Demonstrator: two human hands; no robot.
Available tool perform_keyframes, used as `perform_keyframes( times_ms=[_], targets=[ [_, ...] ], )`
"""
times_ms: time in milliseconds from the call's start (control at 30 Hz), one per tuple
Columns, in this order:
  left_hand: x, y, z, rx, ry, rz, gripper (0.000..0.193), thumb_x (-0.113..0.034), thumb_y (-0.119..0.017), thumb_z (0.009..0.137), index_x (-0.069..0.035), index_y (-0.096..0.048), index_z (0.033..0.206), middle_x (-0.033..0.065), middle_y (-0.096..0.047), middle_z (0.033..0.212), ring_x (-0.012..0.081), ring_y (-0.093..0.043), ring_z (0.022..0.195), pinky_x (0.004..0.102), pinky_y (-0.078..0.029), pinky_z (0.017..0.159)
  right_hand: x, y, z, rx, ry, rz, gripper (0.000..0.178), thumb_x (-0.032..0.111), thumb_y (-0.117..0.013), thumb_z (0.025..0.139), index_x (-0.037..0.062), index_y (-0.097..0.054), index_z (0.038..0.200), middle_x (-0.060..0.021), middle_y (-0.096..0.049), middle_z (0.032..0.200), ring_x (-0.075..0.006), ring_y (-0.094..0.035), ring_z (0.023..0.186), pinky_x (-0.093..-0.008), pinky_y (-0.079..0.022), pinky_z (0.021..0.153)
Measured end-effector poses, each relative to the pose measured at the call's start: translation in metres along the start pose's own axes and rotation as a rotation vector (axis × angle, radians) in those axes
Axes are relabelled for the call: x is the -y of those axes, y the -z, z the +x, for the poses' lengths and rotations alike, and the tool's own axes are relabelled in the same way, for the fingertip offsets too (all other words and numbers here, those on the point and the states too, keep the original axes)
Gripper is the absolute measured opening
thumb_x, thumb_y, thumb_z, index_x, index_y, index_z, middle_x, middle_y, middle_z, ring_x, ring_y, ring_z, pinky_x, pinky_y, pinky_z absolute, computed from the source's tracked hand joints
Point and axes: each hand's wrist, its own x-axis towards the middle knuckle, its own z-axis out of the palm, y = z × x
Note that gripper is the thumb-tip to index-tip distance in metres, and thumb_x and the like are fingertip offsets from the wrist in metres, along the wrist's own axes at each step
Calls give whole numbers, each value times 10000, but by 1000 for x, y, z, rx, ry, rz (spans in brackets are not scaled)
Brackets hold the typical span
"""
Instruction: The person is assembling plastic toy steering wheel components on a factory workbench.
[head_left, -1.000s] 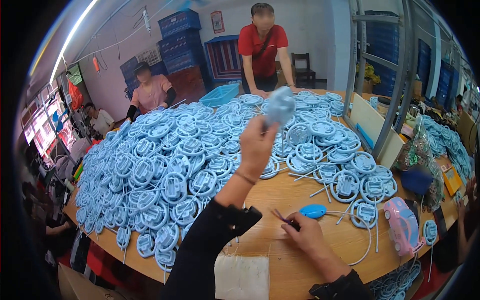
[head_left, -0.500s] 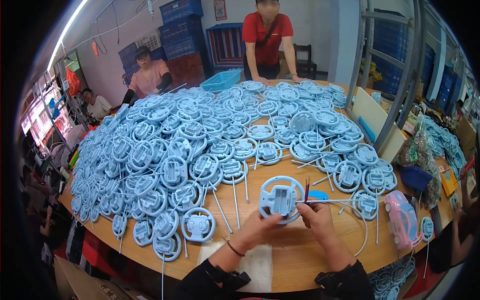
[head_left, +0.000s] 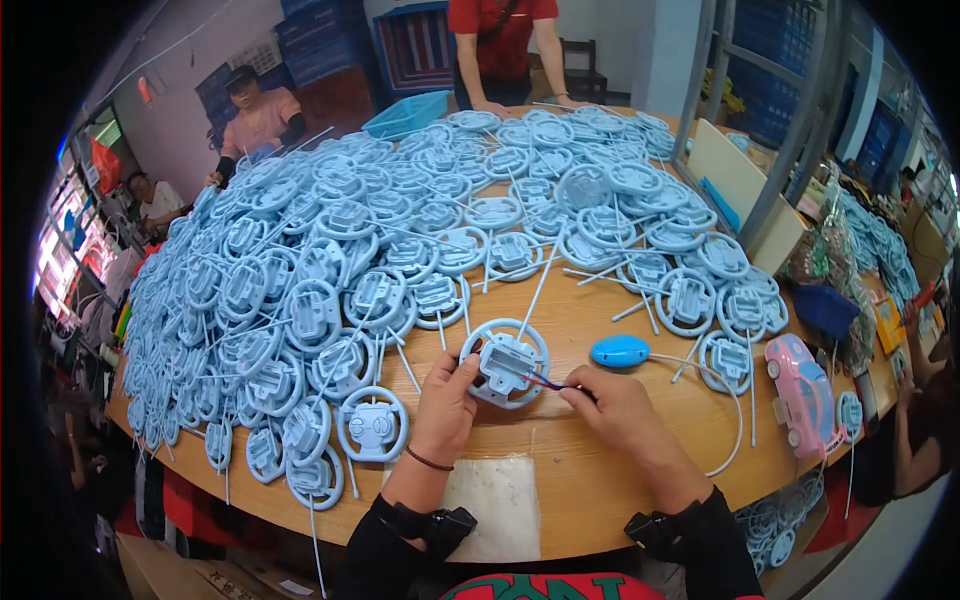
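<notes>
A pale-blue wheel-shaped piece (head_left: 506, 362), at the center of the frame, is clasped at its left rim by a worker's left hand (head_left: 445, 410), while the right hand (head_left: 612, 402) pinches thin dark wires (head_left: 546, 382) between thumb and fingers, their ends reaching the piece. Tilted above the table, the plastic piece has a round rim, a boxy, hollow hub facing up and a slim rod rising from its top. The wooden table (head_left: 590, 470) carries a white sheet (head_left: 495, 515) at lower center, a bright-blue rounded device (head_left: 619, 351) right of center and a heap of similar pieces (head_left: 313, 312) spreading left. A pink toy car (head_left: 800, 395) sits at right. A person in red (head_left: 503, 40) leans in at top center; blue crates (head_left: 318, 45) stand at upper left.
</notes>
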Motion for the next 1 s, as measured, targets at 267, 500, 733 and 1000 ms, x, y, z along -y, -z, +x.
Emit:
perform_keyframes(
  times_ms=[267, 500, 733, 1000],
  targets=[
    [12, -10, -7, 43, 10, 45, 274, -39, -503, 891, -13, -477, 1162, 75, -558, 1095, 158, -546, 996, 301, -458, 866, 0, 0, -2, 119, 13, -124, 187, 252, -568, 838, 67, -578, 852, -154, -608, 749, -353, -582, 726, -435, -447, 626],
    [17, -17, -11, 50, 2, 0, 239, -111, -473, 926, -30, -468, 1150, 81, -551, 1111, 171, -548, 1015, 324, -475, 849, -3, -6, -4, 138, -24, -29, 182, 249, -598, 829, 70, -592, 859, -140, -602, 719, -311, -584, 659, -370, -445, 593],
    [24, -14, -8, 164, 52, 121, 337, -296, -390, 970, -24, -482, 1146, 95, -581, 1073, 209, -580, 980, 368, -481, 854, -7, -7, -6, 55, 10, -20, 194, 263, -573, 835, 71, -569, 862, -161, -604, 714, -351, -587, 695, -436, -449, 613],
    [18, -21, -10, 122, -33, 30, 299, -262, -448, 949, -48, -475, 1155, 81, -585, 1084, 209, -587, 993, 365, -501, 854, -9, -8, -7, 100, 58, -28, 214, 305, -572, 842, 94, -578, 880, -142, -611, 705, -333, -595, 665, -416, -460, 597]
  ],
)
